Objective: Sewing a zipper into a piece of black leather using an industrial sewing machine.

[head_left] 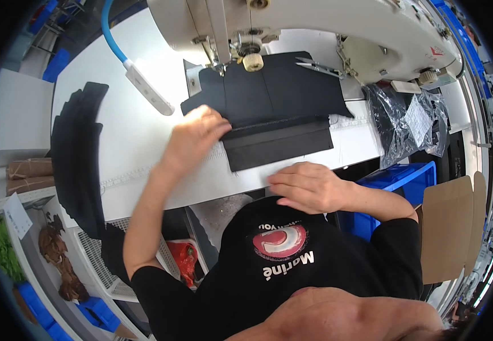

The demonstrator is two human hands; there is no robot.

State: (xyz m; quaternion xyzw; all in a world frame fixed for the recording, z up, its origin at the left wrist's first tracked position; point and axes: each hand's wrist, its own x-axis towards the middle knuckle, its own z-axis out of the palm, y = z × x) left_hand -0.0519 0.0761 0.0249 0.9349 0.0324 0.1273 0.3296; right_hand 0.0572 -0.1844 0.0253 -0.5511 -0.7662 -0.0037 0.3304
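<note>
We've got the sewing machine (pixel 383 34) across the far side of the counter (pixel 138 136). Main piece, the black fabric (pixel 280 85), lies flat approx. mid-counter, its far L part by the needle area; can't tell if it's under the foot. A black strip (pixel 278 150) runs along its near side, w/ a corner toward the near edge.

Our L hand (pixel 196 136) is at the fabric's near L corner, fingers bent & close together; it's a bit blurred, so can't tell if they pinch the cloth. Our R hand (pixel 309 187) is near the counter's near edge, just nearer than the strip & apart from it, fingers half curled, part-open, nothing seen in them.

Metal snips (pixel 320 67) lie on the fabric's far R part. Far L: white lamp (pixel 147 88) on a blue hose. Dark cloth stack (pixel 76 153) at L, clear plastic bag (pixel 417 119) at R.
</note>
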